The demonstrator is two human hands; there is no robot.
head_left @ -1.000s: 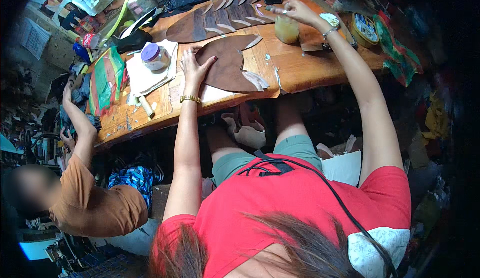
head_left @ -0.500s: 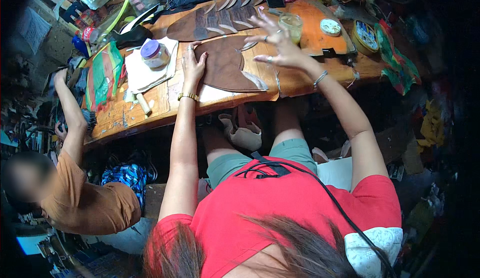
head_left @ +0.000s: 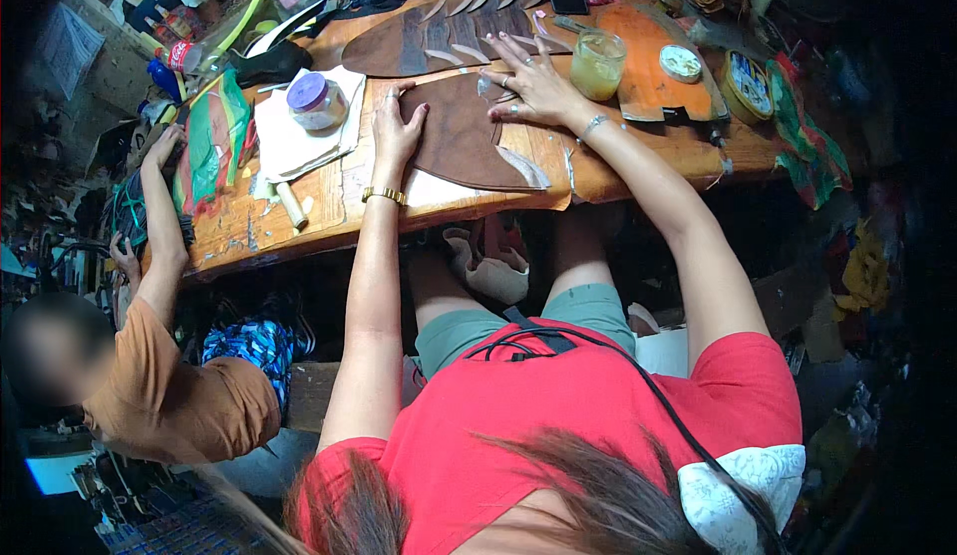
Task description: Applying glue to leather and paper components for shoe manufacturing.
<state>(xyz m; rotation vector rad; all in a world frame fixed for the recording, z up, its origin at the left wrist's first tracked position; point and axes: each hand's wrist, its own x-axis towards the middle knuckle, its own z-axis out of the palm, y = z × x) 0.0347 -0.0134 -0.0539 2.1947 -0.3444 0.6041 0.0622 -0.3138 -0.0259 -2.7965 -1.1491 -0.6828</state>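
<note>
A dark brown leaf-shaped leather piece (head_left: 464,141) lies flat on the wooden table (head_left: 329,206) in front of me. My left hand (head_left: 399,126) rests flat on its left edge, fingers spread. Pressing on the upper right end of the piece, my right hand (head_left: 533,81) also has its fingers spread. A second, larger brown piece with pale pointed strips (head_left: 429,36) lies just beyond. A glass jar of yellowish paste (head_left: 596,64) stands right of my right hand.
A purple-lidded jar (head_left: 316,101) sits on white paper. An orange board (head_left: 648,66) holds a small round tin (head_left: 681,61). A person in a brown shirt (head_left: 159,385) sits at the left, a hand on the table edge. Clutter crowds the back.
My right hand has come back from the far right of the table and down onto the leather piece. The left hand stayed on the piece.
</note>
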